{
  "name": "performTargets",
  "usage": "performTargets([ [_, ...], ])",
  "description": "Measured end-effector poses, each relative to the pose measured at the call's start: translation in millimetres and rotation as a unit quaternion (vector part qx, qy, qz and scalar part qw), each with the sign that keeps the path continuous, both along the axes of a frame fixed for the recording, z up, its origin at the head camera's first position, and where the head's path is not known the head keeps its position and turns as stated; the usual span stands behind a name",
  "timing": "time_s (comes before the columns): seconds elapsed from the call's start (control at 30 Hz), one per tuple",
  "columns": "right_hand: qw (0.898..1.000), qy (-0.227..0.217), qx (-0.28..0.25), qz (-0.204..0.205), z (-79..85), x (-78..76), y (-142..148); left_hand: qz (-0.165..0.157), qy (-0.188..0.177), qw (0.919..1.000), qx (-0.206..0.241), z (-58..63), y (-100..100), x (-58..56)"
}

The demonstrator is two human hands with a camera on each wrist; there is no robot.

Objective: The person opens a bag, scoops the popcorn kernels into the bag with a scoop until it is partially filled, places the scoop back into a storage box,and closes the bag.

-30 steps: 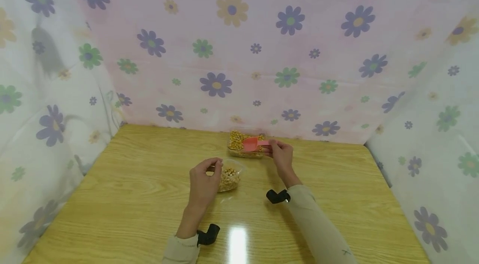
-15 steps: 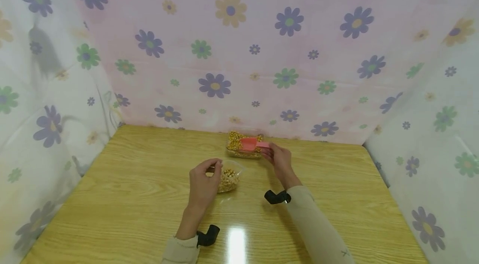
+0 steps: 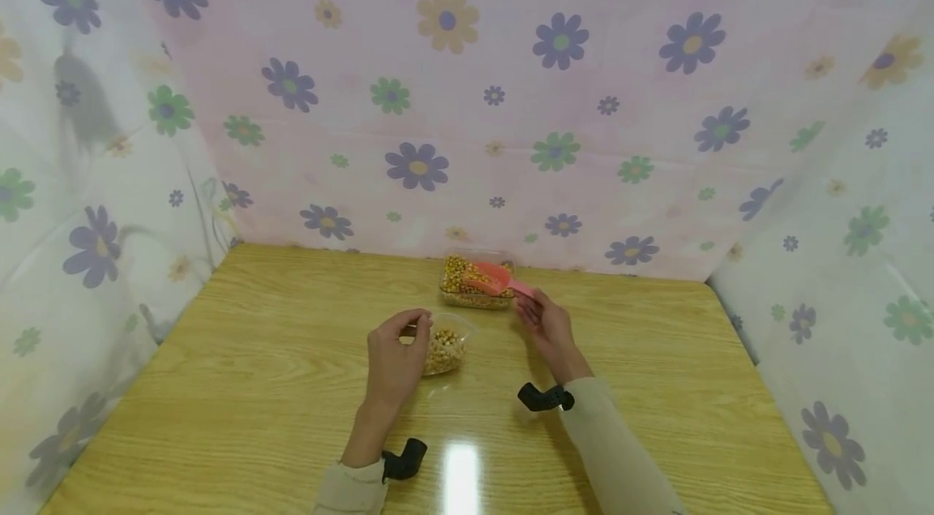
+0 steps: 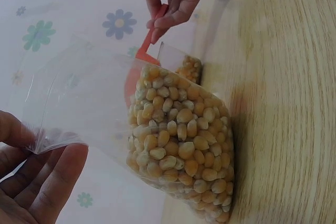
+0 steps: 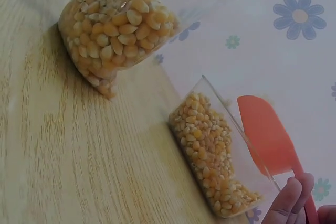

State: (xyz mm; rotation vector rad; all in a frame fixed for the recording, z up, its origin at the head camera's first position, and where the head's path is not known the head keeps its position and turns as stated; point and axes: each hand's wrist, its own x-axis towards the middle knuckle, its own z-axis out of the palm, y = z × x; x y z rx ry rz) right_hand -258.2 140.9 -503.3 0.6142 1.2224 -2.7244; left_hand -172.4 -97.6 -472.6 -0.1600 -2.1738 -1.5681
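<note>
My left hand [image 3: 397,353] pinches the top edge of a clear plastic bag [image 4: 79,103] that stands on the table, part full of corn kernels [image 4: 178,135]. Behind it and slightly right, a clear rectangular container [image 3: 477,302] holds more yellow kernels [image 5: 205,150]. With its fingers round the handle, my right hand [image 3: 550,332] holds a red scoop [image 3: 492,278] over the container. Some kernels show in the scoop's bowl in the head view. From the right wrist, the scoop [image 5: 268,135] appears above the container's rim, its underside facing the camera.
The wood-grain table [image 3: 255,385] ends at a flowered cloth [image 3: 452,93] close behind the container. More flowered cloth hangs at the left and right sides. A black wrist mount [image 3: 404,458] sits on the left wrist, another black mount [image 3: 543,396] on the right.
The scoop has tilted from lying level, its handle end swinging down toward me, and kernels now show in its bowl. My right hand has drawn back a little. The left hand stays at the bag.
</note>
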Motion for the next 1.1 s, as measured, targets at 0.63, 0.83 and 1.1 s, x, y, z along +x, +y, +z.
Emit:
performTargets([
  [0.63,0.998,0.033,-0.028,0.034,17.8,30.4,11.0,0.000,-0.008,0.9999,0.007,-1.0,2.1,-0.8],
  [0.83,0.997,0.043,0.003,0.058,27.8,44.2,4.1,0.003,-0.005,1.0000,0.008,0.2,1.6,-0.7],
  [1.1,0.992,0.056,0.048,0.100,32.3,61.9,-0.7,0.001,0.008,1.0000,0.003,-2.6,2.6,0.0],
])
